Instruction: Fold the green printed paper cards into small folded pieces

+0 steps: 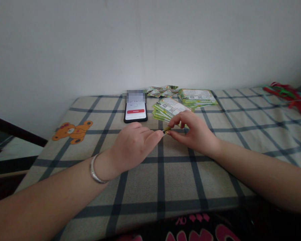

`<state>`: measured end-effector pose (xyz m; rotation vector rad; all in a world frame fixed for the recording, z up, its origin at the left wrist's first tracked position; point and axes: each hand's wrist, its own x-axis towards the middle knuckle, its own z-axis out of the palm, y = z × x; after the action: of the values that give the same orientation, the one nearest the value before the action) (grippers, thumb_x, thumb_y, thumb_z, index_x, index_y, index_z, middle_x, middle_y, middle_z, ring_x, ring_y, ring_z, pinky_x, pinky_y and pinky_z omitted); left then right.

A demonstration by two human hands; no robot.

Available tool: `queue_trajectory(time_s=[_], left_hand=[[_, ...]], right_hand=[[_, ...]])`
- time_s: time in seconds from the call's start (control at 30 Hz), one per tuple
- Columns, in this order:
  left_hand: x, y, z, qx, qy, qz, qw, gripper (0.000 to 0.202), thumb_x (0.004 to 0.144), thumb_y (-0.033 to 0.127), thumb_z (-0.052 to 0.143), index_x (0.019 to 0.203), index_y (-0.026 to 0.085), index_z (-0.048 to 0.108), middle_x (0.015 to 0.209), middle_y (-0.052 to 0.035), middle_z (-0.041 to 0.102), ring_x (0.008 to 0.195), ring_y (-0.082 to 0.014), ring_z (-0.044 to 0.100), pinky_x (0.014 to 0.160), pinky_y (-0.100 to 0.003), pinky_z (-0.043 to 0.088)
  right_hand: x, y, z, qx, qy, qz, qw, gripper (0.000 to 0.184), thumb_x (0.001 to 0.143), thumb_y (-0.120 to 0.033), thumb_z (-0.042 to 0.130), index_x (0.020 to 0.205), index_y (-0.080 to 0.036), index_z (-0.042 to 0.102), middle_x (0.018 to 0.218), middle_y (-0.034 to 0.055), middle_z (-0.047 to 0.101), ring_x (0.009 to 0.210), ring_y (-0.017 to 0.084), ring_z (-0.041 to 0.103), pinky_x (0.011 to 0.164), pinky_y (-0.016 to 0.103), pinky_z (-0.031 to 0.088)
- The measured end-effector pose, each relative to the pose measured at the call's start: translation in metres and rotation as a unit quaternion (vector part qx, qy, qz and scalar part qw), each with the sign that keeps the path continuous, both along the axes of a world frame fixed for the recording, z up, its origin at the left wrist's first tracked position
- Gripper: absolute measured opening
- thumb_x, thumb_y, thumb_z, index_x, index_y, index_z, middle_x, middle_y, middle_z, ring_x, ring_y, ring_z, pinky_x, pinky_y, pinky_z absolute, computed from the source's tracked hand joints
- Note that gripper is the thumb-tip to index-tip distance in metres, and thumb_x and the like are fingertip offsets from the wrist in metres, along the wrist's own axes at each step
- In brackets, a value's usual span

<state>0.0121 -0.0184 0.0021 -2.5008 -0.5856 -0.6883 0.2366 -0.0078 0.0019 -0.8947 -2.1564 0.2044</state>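
Observation:
Over the middle of the checked cloth, my left hand (135, 142) and my right hand (190, 134) meet at a small yellow-and-dark piece (167, 129). My right thumb and fingertips pinch one end of it. The left thumb presses on the other end, with the left fingers curled and mostly hidden behind the hand. Most of the piece is covered, so its exact kind cannot be told. Just beyond my right hand lies a fanned stack of green-and-white printed packets (171, 106). Farther back sit several folded, pointed packets (163, 91) in silvery green.
A phone (135, 112) with a lit screen lies beyond my left hand. Another pile of green-and-white packets (198, 96) rests near the wall (150, 43). A bear picture (74, 131) is at left, a red-and-green bundle (291, 97) at far right, on the tablecloth (140, 180).

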Motion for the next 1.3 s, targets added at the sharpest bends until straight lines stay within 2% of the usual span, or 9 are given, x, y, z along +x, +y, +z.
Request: queue_trajectory(time_s=[0.17,0.27,0.37,0.5,0.63,0.83,1.07,1.17,1.3], left_hand=[[0.002,0.0,0.001,-0.016,-0.02,0.013,1.0,0.004,0.092,0.014,0.048,0.092,0.015,0.052,0.065,0.0011,0.063,0.058,-0.0163,0.061,0.057,-0.031,0.041],[0.004,0.0,0.001,-0.061,-0.05,0.038,0.996,0.008,0.093,0.018,0.047,0.091,0.015,0.054,0.066,0.0001,0.063,0.058,-0.0175,0.061,0.057,-0.031,0.042],[0.005,0.0,0.0,-0.105,-0.071,0.056,0.99,0.01,0.092,0.022,0.051,0.095,0.015,0.057,0.075,-0.0021,0.068,0.063,-0.0189,0.063,0.059,-0.032,0.042],[0.004,-0.001,-0.002,-0.15,-0.093,0.07,0.982,0.008,0.09,0.025,0.058,0.09,0.018,0.062,0.076,-0.0002,0.07,0.065,-0.0189,0.064,0.06,-0.031,0.041],[0.005,-0.002,-0.002,-0.151,-0.095,0.053,0.983,0.008,0.089,0.022,0.059,0.083,0.018,0.063,0.071,0.0002,0.069,0.062,-0.0194,0.062,0.059,-0.031,0.04],[0.008,-0.003,-0.001,-0.163,-0.079,0.063,0.982,0.011,0.088,0.021,0.058,0.079,0.017,0.062,0.067,-0.0004,0.067,0.06,-0.0189,0.06,0.058,-0.03,0.039],[0.008,-0.002,-0.001,-0.19,-0.09,0.072,0.975,0.008,0.086,0.021,0.062,0.079,0.018,0.06,0.068,0.0013,0.067,0.06,-0.0158,0.06,0.057,-0.027,0.037],[0.006,0.0,-0.001,-0.224,-0.113,0.079,0.965,0.006,0.084,0.021,0.065,0.083,0.017,0.061,0.07,0.0018,0.067,0.062,-0.0138,0.061,0.057,-0.025,0.038],[0.004,0.002,-0.001,-0.285,-0.143,0.114,0.941,0.01,0.085,0.026,0.064,0.081,0.017,0.062,0.07,0.0013,0.066,0.061,-0.0123,0.06,0.053,-0.023,0.037]], right_hand=[[-0.002,0.0,-0.003,-0.063,0.03,0.026,0.997,0.005,0.078,-0.016,0.065,0.078,-0.018,0.06,0.076,0.0,0.062,0.07,0.012,0.054,0.06,0.024,0.043],[-0.003,0.0,-0.002,-0.054,0.032,0.028,0.998,0.005,0.078,-0.014,0.064,0.076,-0.018,0.06,0.074,-0.0004,0.062,0.069,0.011,0.053,0.061,0.024,0.042],[-0.004,0.0,0.0,-0.022,0.027,0.034,0.999,0.005,0.078,-0.013,0.064,0.077,-0.018,0.062,0.073,-0.0009,0.063,0.068,0.011,0.052,0.061,0.024,0.041],[-0.006,0.0,0.0,0.019,0.0,0.048,0.999,0.006,0.078,-0.012,0.064,0.078,-0.018,0.063,0.071,-0.0012,0.062,0.069,0.012,0.052,0.066,0.026,0.04],[-0.008,-0.002,0.001,0.001,-0.008,0.053,0.999,0.009,0.073,-0.009,0.062,0.075,-0.018,0.062,0.07,-0.0017,0.062,0.067,0.011,0.05,0.064,0.025,0.04],[-0.012,-0.008,0.002,-0.004,-0.03,0.044,0.999,0.005,0.077,-0.013,0.062,0.074,-0.017,0.062,0.07,0.0002,0.062,0.069,0.013,0.05,0.067,0.026,0.04],[-0.012,-0.008,0.002,-0.014,-0.019,0.051,0.998,0.009,0.074,-0.009,0.058,0.07,-0.017,0.058,0.068,-0.0002,0.06,0.068,0.012,0.05,0.065,0.025,0.039],[-0.01,-0.005,0.002,-0.02,0.003,0.054,0.998,0.01,0.072,-0.007,0.057,0.07,-0.017,0.056,0.068,-0.0004,0.059,0.068,0.012,0.05,0.065,0.025,0.039],[-0.005,-0.002,0.0,-0.046,0.021,0.02,0.998,0.009,0.069,-0.008,0.056,0.069,-0.017,0.054,0.067,-0.0007,0.057,0.066,0.012,0.05,0.062,0.025,0.039]])
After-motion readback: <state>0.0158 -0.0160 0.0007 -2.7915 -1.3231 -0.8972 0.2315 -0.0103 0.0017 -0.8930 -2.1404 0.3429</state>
